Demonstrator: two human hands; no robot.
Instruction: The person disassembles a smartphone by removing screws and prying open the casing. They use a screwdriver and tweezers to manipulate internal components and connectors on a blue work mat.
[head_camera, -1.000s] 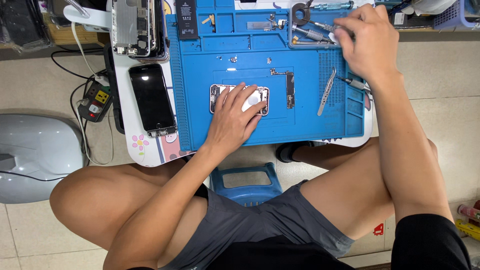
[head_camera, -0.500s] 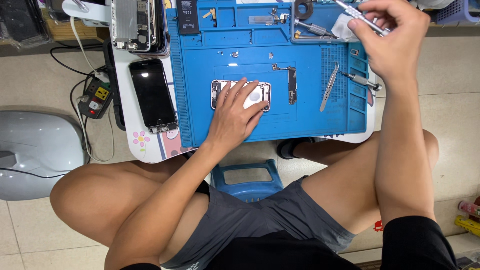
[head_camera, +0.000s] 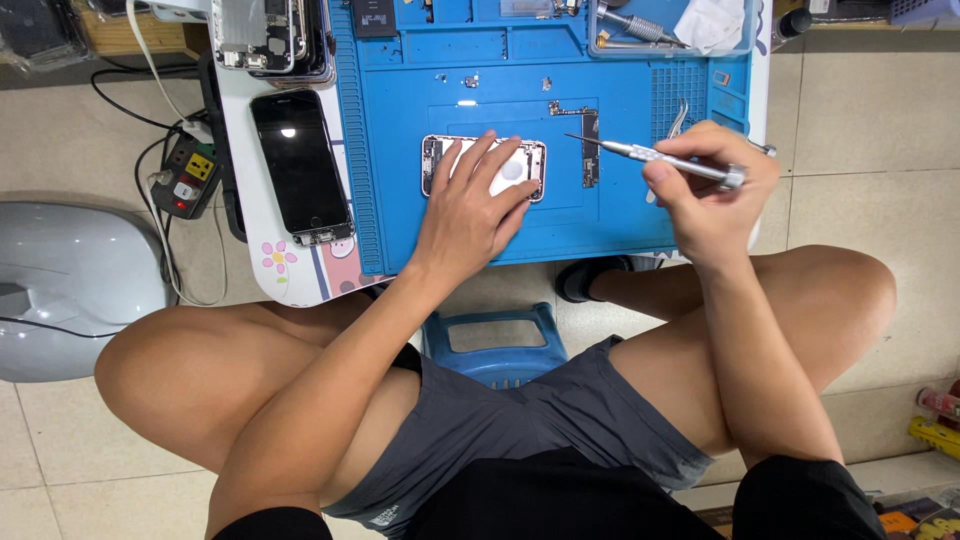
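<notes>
At frame centre our left hand (head_camera: 470, 205) lies spread on the opened phone (head_camera: 484, 166), right hand (head_camera: 712, 190) pinching a screwdriver (head_camera: 650, 156), its board (head_camera: 590, 150) already out.

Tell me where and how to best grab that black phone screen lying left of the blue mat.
Probably pinch the black phone screen by its two long edges, coming straight down from above. It lies flat, face up and narrow, and the left hand and right hand are away from it.

Screwdriver (head_camera: 655, 157): bright metal shaft, knurled grip. Work mat (head_camera: 620, 215): matt blue rubbery sheet. Opened phone (head_camera: 484, 166): shiny metal frame. Black phone screen (head_camera: 300, 165): glossy glass. Floor (head_camera: 880, 160): smooth tile.
</notes>
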